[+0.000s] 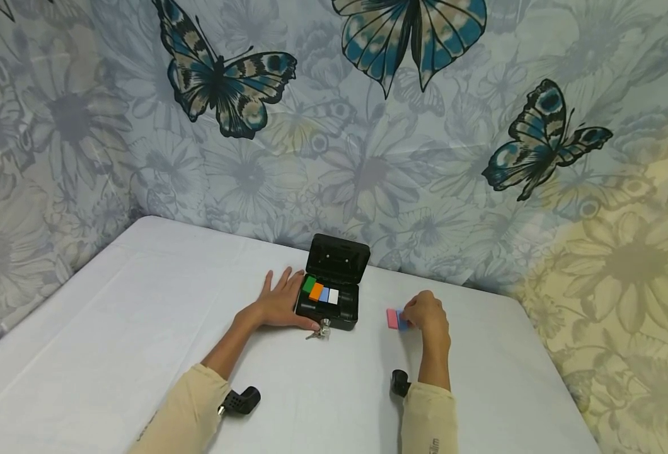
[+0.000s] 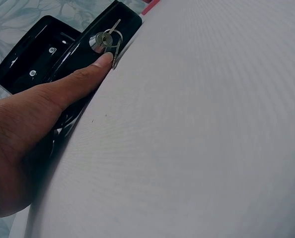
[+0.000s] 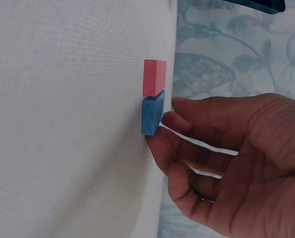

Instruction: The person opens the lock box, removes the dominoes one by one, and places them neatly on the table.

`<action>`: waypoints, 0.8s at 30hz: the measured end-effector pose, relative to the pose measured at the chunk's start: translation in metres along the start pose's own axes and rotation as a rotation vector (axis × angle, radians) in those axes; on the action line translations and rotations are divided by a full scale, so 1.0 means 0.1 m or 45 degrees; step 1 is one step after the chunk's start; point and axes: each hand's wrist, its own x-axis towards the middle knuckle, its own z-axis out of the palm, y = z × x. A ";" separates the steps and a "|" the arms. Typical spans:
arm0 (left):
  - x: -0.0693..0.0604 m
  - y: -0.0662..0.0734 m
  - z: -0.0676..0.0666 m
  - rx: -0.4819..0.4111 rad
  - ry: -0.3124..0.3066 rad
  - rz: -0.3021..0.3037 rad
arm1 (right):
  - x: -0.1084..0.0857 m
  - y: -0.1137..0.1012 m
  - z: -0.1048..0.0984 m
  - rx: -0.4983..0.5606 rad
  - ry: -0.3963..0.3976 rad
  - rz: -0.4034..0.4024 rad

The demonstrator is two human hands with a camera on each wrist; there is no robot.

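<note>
A black cash box (image 1: 344, 314) stands with its lid (image 1: 338, 258) raised. Inside its left part lie a green block (image 1: 309, 284), an orange block (image 1: 316, 291), a blue block (image 1: 324, 294) and a white block (image 1: 333, 296). My left hand (image 1: 280, 306) rests against the box's left side, fingers spread, thumb along the front by the lock (image 2: 99, 41) with its keys (image 2: 116, 47). Right of the box, my right hand (image 1: 426, 312) holds another blue block (image 3: 153, 114) with bent fingers at its end. That block touches a pink block (image 3: 154, 78) on the table.
The white-covered table (image 1: 141, 302) reaches back to a butterfly-patterned cloth wall (image 1: 362, 170). Black wrist cameras are on both forearms, the left camera (image 1: 243, 400) and the right camera (image 1: 400, 382). The raised lid stands near the wall.
</note>
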 end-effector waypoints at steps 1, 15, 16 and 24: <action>0.00 0.00 0.00 -0.004 0.003 0.004 | 0.00 0.00 0.00 -0.001 0.002 0.000; -0.03 0.03 -0.02 -0.034 0.007 0.018 | 0.02 -0.01 0.01 -0.003 -0.008 0.003; -0.03 0.03 -0.02 -0.031 0.007 0.016 | 0.01 -0.02 0.01 -0.003 -0.010 0.006; -0.06 0.05 -0.04 -0.045 0.011 0.018 | -0.02 -0.06 -0.05 0.003 -0.009 -0.016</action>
